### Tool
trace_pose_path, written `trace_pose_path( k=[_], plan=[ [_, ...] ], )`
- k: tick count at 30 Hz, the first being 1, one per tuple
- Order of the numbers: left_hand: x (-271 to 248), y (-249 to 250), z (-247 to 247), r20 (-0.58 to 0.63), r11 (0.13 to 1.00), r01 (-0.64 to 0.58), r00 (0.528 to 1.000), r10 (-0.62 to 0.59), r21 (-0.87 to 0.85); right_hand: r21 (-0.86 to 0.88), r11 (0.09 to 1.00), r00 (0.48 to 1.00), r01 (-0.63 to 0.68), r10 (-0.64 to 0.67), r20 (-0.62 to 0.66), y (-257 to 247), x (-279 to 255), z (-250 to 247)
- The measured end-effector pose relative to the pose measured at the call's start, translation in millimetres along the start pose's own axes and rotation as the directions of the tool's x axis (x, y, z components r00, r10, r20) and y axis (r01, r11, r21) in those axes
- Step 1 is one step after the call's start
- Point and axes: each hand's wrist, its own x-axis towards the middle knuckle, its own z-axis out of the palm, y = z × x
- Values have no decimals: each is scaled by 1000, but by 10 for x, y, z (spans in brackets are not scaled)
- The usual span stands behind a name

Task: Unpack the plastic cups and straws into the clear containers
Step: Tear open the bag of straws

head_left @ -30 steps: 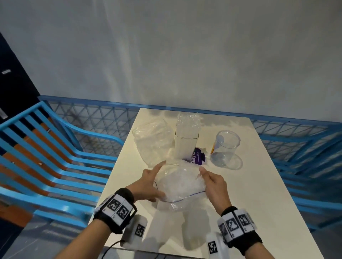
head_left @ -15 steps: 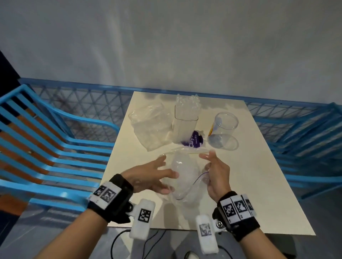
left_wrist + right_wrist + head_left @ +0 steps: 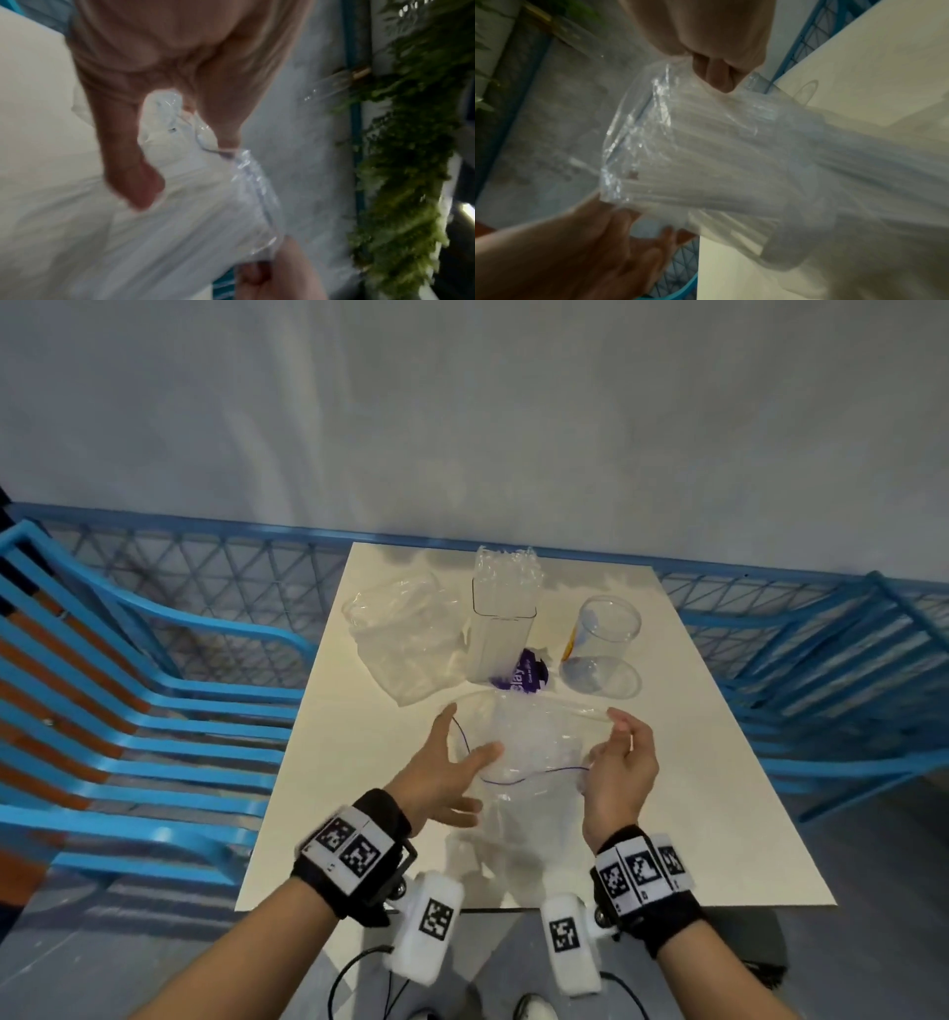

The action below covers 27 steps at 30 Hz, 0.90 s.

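I hold a clear bag of straws (image 3: 534, 747) above the near part of the table, its mouth spread wide. My left hand (image 3: 464, 737) grips the left rim, thumb inside the mouth. My right hand (image 3: 613, 737) pinches the right rim. The right wrist view shows several white straws (image 3: 706, 162) lying lengthwise in the bag, under the curled fingers (image 3: 718, 81). Behind stand a tall square clear container (image 3: 503, 634) with crinkled plastic sticking out of its top, and a round clear container (image 3: 608, 629). A crumpled clear bag of cups (image 3: 405, 639) lies left of them.
The cream table (image 3: 719, 803) has blue slatted chairs (image 3: 154, 711) on both sides and a blue mesh rail along the grey wall behind. A purple-labelled wrapper (image 3: 524, 679) lies at the square container's foot. A round clear lid (image 3: 603, 677) lies by the round container.
My hands have moved apart and pulled the straw bag's mouth from a narrow fold into a wide opening. The containers have not moved.
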Motion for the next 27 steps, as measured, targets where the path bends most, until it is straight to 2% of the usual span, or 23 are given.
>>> trace_pose_path(
  k=[2, 3, 7, 9, 11, 14, 18, 20, 22, 23, 25, 26, 27],
  plan=[
    [-38, 47, 28, 188, 990, 93, 979, -72, -109, -27, 998, 998, 56, -55, 9, 1, -20, 10],
    [-20, 56, 33, 221, 984, 88, 974, -53, -154, -26, 997, 998, 68, -68, 18, -4, -30, 17],
    [101, 33, -14, 161, 951, -131, 970, 181, -278, 30, 991, 988, 134, -136, 69, -104, -16, -25],
    [142, -13, -23, 122, 929, -171, 968, 221, -327, 15, 988, 982, 152, -152, 108, -95, 21, -48],
    [219, -108, -20, 63, 955, -167, 980, 188, -245, -54, 993, 986, 110, -102, 131, -12, 76, -53],
    [321, -183, -5, 6, 993, -111, 994, 111, -30, -112, 990, 981, -84, 102, 168, 65, 163, -57],
    [378, -141, 36, 36, 984, -63, 998, 57, 164, -175, 963, 904, -206, 256, 342, 119, 233, -136],
    [397, -138, 102, 97, 991, -75, 993, 64, 112, -196, 957, 866, -214, 279, 414, 136, 246, -154],
    [416, -85, 208, 120, 990, -136, 983, 139, -30, -205, 966, 881, -156, 230, 414, 68, 294, -149],
    [443, -30, 274, 53, 975, -207, 976, 212, -87, -179, 978, 906, -107, 170, 388, 15, 356, -146],
    [514, 139, 411, -180, 921, -335, 936, 301, -199, -50, 994, 948, -99, 110, 300, -84, 516, -152],
    [544, 221, 478, -270, 908, -350, 919, 286, -231, 19, 993, 957, -120, 111, 266, -130, 591, -172],
    [556, 298, 557, -309, 916, -328, 917, 251, -230, 69, 990, 962, -127, 105, 253, -152, 680, -194]
  ],
)
